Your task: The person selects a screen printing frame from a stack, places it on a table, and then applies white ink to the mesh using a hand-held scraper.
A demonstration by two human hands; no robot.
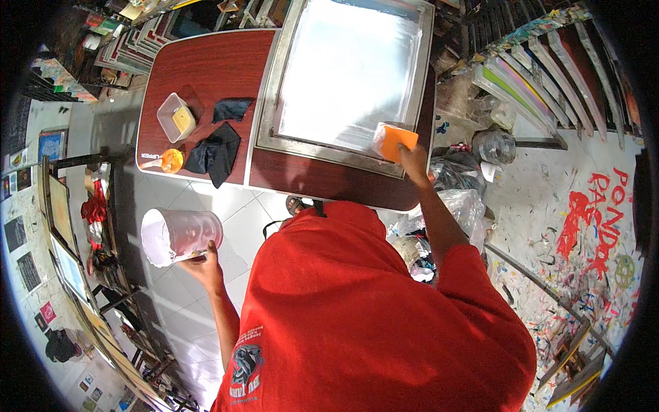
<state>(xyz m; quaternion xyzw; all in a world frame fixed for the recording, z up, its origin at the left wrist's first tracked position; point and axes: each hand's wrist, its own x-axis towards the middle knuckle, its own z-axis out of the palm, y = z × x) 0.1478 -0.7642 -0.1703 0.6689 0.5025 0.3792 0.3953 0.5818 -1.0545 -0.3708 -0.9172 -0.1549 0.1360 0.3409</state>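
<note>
My left hand (207, 270) is closed on a translucent plastic tub (189, 233), held tilted on its side off the table's near edge. White residue coats the tub's rim and inner wall. In my right hand (414, 163) is a flat orange scraper (398, 143) with white smears at its far end. The scraper is over the lower right corner of a framed printing screen (269, 130); I cannot tell whether it touches. The screen lies on a dark red table (206, 62), its mesh bright white under strong light.
On the table's left are a small clear container (171, 113) with something yellowish, a black cloth (218, 152), a dark folded piece (232, 108) and an orange-and-clear item (171, 161). Framed screens (528, 89) stand in a right-hand rack. Plastic bags (460, 206) lie by the table's right side.
</note>
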